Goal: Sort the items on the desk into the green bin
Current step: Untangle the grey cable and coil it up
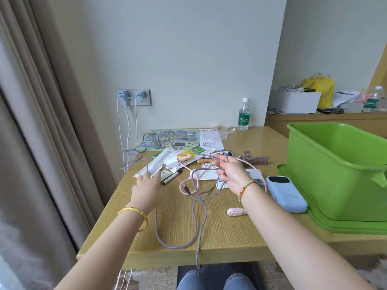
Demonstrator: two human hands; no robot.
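My right hand (231,174) grips the purple cable (178,245), looped to the counter's (230,233) front edge; my left hand (147,190) pinches its other stretch.

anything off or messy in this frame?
Yes. The grey braided cable held by both hands trails in loose loops across the wooden desk, one end hanging over the front edge. It crosses a pink cable, so they may snag. The green plastic bin looks empty.
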